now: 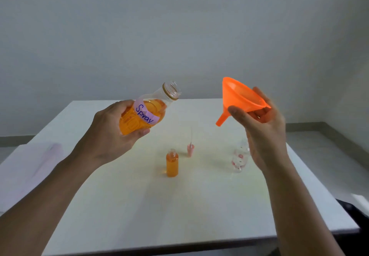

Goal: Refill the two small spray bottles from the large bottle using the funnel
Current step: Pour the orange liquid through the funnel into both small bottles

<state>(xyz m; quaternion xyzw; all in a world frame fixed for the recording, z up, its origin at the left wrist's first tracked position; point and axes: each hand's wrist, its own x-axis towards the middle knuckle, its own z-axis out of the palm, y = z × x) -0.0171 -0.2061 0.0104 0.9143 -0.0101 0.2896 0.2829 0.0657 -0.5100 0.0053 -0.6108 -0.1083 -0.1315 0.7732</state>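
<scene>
**Orange liquid and funnel held above the bench**

Orange liquid half-filled the large bottle (143, 114), uncapped, tilted, and clasped round its base by the left hand (111, 130). A lilac label (146, 114) read "Spray". The funnel (241, 100) was pinched at its cone by the right hand (263, 128). On the bench (199, 205) stood one filled small spray bottle (172, 164); a clear one (238, 161) was partly hidden. The large bottle was judged thin-walled and best gripped low; the funnel light and stiff.
</scene>
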